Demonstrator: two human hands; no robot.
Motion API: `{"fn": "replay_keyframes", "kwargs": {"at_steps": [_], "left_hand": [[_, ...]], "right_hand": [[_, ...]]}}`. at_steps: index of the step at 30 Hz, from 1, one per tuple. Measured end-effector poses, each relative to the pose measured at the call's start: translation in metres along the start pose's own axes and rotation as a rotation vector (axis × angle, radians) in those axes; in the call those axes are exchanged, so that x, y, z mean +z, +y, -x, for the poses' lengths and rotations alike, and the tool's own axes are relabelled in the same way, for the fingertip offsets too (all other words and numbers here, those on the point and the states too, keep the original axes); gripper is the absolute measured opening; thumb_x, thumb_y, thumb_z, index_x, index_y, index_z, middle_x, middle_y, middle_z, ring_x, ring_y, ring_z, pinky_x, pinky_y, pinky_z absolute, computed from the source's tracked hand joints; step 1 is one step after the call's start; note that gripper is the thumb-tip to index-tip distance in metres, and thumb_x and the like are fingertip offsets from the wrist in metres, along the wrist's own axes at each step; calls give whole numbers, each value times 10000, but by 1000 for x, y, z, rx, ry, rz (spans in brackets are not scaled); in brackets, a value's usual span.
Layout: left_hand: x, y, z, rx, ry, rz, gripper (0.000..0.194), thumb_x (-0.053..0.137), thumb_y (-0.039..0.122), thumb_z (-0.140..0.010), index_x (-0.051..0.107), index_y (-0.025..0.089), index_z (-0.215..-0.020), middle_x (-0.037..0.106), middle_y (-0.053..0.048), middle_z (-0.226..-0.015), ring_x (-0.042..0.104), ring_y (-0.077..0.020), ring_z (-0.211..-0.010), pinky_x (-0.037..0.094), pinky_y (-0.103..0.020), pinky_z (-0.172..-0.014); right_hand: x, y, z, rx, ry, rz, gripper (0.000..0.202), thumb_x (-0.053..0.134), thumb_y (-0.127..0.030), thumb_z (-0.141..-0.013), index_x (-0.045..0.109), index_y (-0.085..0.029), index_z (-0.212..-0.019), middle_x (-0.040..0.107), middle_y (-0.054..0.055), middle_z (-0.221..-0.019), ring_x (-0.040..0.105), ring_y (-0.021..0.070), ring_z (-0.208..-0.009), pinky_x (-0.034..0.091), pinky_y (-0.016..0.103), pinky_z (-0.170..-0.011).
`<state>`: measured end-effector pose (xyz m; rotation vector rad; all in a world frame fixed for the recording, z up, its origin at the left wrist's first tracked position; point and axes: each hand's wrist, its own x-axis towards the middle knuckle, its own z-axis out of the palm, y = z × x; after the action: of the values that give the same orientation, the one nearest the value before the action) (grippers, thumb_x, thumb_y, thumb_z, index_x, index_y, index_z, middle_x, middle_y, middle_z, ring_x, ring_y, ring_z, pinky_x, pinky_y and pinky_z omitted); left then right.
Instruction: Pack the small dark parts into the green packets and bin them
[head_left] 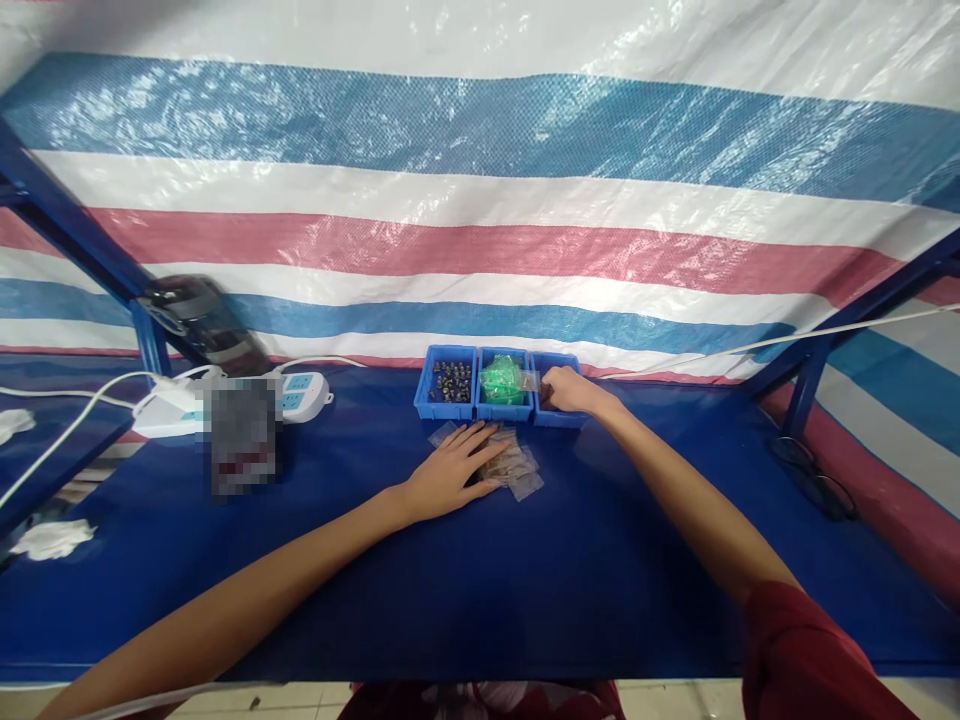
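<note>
Plainly, left hand (444, 478) spread flat over small clear packets (526, 470), near side of middle blue bin (502, 412); right hand (568, 390) curled inside right blue bin (556, 419), cannot tell what grip holds.

Striped sheet (480, 245) behind blue tabletop (637, 590); blue bars (75, 225) either side; pale tiled floor (300, 703).

No readable text or labels.

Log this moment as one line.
left hand: on packets | right hand: in right bin | middle bin: green stuff | left bin: dark parts
</note>
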<state>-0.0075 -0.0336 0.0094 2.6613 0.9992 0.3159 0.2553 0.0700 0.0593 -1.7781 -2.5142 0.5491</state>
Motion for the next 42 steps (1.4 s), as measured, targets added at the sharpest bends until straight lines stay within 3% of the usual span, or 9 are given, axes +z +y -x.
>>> {"fn": "replay_keyframes", "kwargs": {"at_steps": [5, 10, 14, 19, 23, 29, 31, 34, 42], "left_hand": [[-5, 4, 1, -78, 183, 127, 535, 445, 489, -916, 365, 266, -1397, 341, -71, -1472, 337, -264, -1352, 330, -433, -1107], [-7, 5, 2, -106, 413, 237, 403, 419, 376, -950, 427, 221, -1322, 424, -88, -1393, 406, -214, -1303, 360, -370, -1094], [-7, 6, 2, 6, 307, 145, 466, 398, 379, -960, 350, 240, -1402, 341, -81, -1474, 316, -230, -1370, 317, -397, -1122], [0, 7, -3, 158, 53, -15, 472, 370, 431, -962, 365, 293, -1414, 326, -43, -1498, 253, -262, -1405, 242, -483, -1150], [3, 6, -4, 171, 45, -15, 441, 321, 374, -984, 362, 288, -1415, 354, -38, -1484, 270, -233, -1401, 257, -457, -1155], [-2, 4, 3, 15, 544, 159, 407, 409, 289, -958, 381, 237, -1361, 409, -93, -1411, 378, -219, -1330, 365, -409, -1097], [-3, 4, 3, -38, 616, 203, 412, 413, 285, -956, 364, 238, -1362, 404, -95, -1404, 386, -214, -1321, 367, -402, -1096], [-2, 4, 0, -47, 458, 158, 445, 396, 324, -962, 336, 251, -1397, 367, -88, -1441, 372, -221, -1331, 364, -397, -1099], [5, 3, -5, -10, 117, -33, 422, 356, 423, -966, 455, 287, -1353, 452, -59, -1396, 366, -261, -1337, 353, -468, -1090]], "right_hand": [[-29, -4, 22, -60, 321, -246, 119, 657, -190, -698, 722, -126, -775, 692, 48, -738, 625, 166, -704, 440, 230, -638], [-29, -28, 35, -293, 30, -430, 204, 651, -312, -762, 705, -151, -875, 677, 21, -732, 592, 128, -599, 451, 241, -600], [-7, -34, 15, -198, 414, -170, 293, 652, -251, -781, 669, -160, -1058, 667, 95, -1035, 621, 201, -890, 453, 313, -813], [7, -29, -6, -243, 325, -27, 251, 678, -259, -773, 684, -151, -999, 674, 109, -1024, 613, 238, -950, 438, 332, -844], [-2, -26, 0, -242, 460, -239, 84, 615, -210, -803, 679, -156, -810, 683, 46, -812, 610, 169, -741, 442, 280, -715], [-11, -39, 27, -417, 204, -555, 186, 612, -335, -813, 670, -159, -827, 667, 16, -740, 600, 139, -664, 459, 255, -635], [-7, -46, 26, -360, 357, -471, 155, 626, -286, -802, 676, -156, -870, 678, 36, -817, 610, 145, -715, 470, 269, -685], [-1, -52, 8, -321, 432, -270, 289, 649, -249, -782, 654, -149, -1054, 658, 97, -1054, 611, 196, -936, 469, 324, -841], [-21, -58, -36, -295, -67, 33, 719, 719, -340, -698, 484, -138, -1347, 461, 156, -1395, 453, 305, -1267, 390, 384, -1024]]}}
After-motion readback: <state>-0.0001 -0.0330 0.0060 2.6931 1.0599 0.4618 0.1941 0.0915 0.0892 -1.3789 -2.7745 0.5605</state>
